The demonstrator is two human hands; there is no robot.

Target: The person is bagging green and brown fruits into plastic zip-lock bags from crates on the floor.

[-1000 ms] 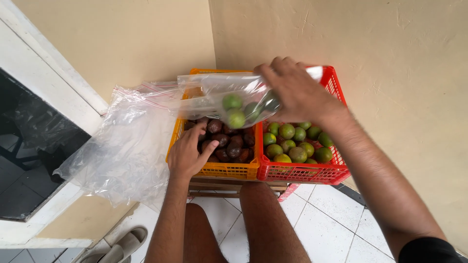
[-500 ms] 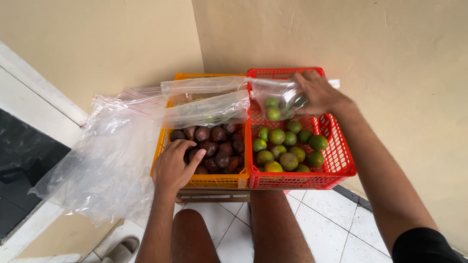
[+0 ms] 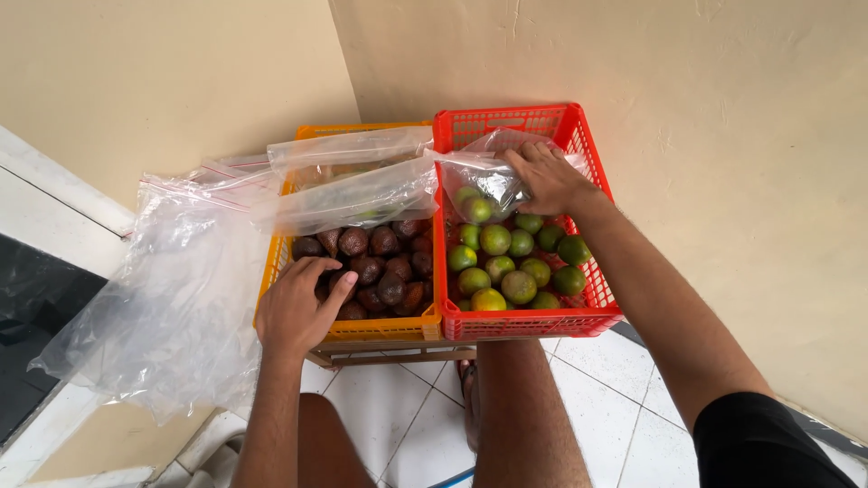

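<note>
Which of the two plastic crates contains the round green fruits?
The red plastic crate on the right, under the right hand. The orange plastic crate beside it holds dark brown fruits instead.

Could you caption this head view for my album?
Right hand sets bagged limes in red crate; left hand rests on orange crate.

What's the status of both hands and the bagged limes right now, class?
Right hand gripping clear bag of limes over red crate. Left hand resting on brown fruit in orange crate. Loose plastic bags draped across orange crate.
</note>
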